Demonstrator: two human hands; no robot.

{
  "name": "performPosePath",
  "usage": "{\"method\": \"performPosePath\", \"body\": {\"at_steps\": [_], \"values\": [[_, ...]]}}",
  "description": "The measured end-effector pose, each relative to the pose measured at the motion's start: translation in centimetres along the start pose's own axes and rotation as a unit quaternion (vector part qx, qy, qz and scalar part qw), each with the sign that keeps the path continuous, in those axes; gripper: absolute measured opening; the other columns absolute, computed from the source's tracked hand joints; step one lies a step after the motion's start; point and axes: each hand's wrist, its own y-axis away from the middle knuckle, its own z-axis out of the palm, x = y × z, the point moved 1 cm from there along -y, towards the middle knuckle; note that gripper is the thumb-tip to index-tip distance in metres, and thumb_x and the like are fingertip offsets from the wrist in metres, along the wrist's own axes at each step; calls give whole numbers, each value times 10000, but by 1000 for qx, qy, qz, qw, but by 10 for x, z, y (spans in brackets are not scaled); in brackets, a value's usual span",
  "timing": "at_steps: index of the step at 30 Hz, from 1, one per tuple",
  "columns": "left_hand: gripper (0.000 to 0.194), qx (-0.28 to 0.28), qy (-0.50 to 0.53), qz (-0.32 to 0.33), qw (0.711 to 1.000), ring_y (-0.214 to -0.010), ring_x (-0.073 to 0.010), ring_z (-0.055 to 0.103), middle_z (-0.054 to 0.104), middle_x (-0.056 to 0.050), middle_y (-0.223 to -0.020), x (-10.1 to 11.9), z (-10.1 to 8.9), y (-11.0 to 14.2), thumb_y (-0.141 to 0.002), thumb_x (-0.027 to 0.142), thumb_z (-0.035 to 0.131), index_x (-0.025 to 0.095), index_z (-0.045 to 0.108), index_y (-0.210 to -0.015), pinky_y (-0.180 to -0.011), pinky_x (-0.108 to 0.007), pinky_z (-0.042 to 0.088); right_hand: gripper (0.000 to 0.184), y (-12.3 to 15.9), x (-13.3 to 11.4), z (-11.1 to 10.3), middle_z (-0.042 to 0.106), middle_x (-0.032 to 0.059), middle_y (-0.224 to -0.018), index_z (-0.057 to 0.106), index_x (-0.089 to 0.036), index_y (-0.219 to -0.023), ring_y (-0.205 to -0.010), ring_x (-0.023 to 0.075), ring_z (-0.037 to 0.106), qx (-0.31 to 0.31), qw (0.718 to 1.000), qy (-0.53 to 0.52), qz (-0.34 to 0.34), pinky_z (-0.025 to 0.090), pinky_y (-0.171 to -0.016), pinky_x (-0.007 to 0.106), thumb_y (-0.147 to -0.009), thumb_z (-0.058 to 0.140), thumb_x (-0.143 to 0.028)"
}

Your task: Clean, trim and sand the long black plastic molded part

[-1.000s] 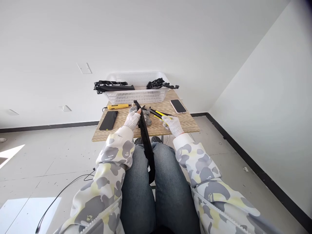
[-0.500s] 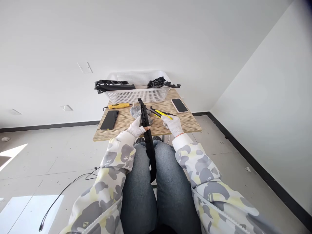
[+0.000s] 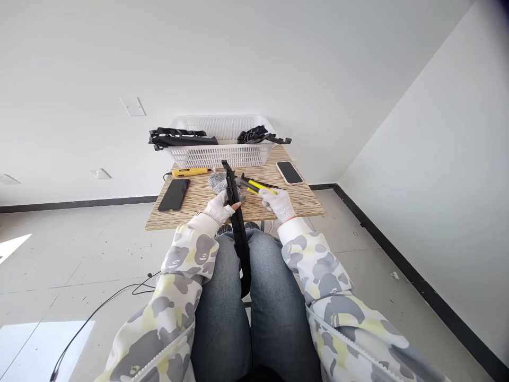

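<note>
A long black plastic part [image 3: 239,233] stands slanted between my knees, its upper end above the table's front edge. My left hand [image 3: 218,208], in a white knit glove with a bare thumb tip, is closed around its upper half. In my gloved right hand [image 3: 280,205] is a yellow and black utility knife [image 3: 255,185]. It points left towards the part's upper end; whether the blade touches the part I cannot tell. Behind the part lies a crumpled grey cloth [image 3: 217,182], partly hidden.
A white plastic basket [image 3: 220,156] with several black plastic parts [image 3: 186,140] stands at the back of the wooden table [image 3: 159,220]. A yellow corded tool [image 3: 191,172] and a dark phone [image 3: 174,194] lie left, another phone [image 3: 289,172] right. A black cable [image 3: 99,306] trails over the floor.
The whole view has shifted slightly, so everything appears a little further left. Both hands keep their hold, and the knife stays close to the black part's upper end.
</note>
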Motion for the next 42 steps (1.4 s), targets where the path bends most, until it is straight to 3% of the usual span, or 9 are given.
{"method": "performPosePath", "body": {"at_steps": [9, 14, 19, 23, 33, 42], "values": [[513, 11, 2, 0, 1000, -1153, -322, 689, 783, -54, -990, -2, 0, -1, -581, 245, 919, 241, 735, -1060, -961, -333, 578, 283, -2, -1, 3, 540, -30, -453, 693, -160, -725, -382, 70, 420, 13, 1000, -13, 4, 300, -326, 186, -684, 875, -373], [604, -21, -114, 38, 993, -1174, -332, 684, 774, -53, -1106, -7, -1, -3, -656, 383, 860, 250, 684, -1218, -1007, -398, 571, 353, -6, 2, 4, 559, -25, -472, 703, -153, -742, -395, 71, 447, 8, 999, -39, -5, 304, -332, 181, -665, 886, -445], [613, -28, -168, 63, 983, -1145, -333, 699, 774, -58, -1128, -11, -2, -5, -686, 417, 821, 240, 672, -1254, -1029, -425, 561, 345, -9, 1, 6, 574, -16, -479, 697, -150, -718, -406, 77, 469, 14, 998, -57, 8, 304, -339, 184, -658, 884, -434], [594, -18, -178, 62, 982, -1108, -339, 714, 786, -51, -1054, -13, -2, -6, -681, 419, 826, 244, 685, -1231, -997, -424, 577, 331, -9, -2, 9, 544, -40, -467, 696, -151, -725, -403, 64, 447, 23, 997, -73, 1, 305, -350, 175, -663, 876, -422], [623, -22, -210, 72, 975, -1090, -322, 721, 776, -57, -1115, -17, -4, -10, -721, 434, 797, 240, 665, -1298, -1009, -420, 567, 282, -10, -4, 16, 568, -24, -478, 721, -138, -732, -410, 72, 468, 32, 996, -83, 13, 301, -351, 181, -671, 864, -372], [657, 15, -274, 63, 960, -1110, -343, 711, 782, -48, -1057, -18, -2, -8, -737, 480, 782, 262, 640, -1341, -1016, -443, 557, 342, -10, -2, 17, 541, -38, -456, 723, -145, -739, -399, 72, 453, 40, 996, -77, 3, 295, -360, 191, -654, 874, -440]]}}
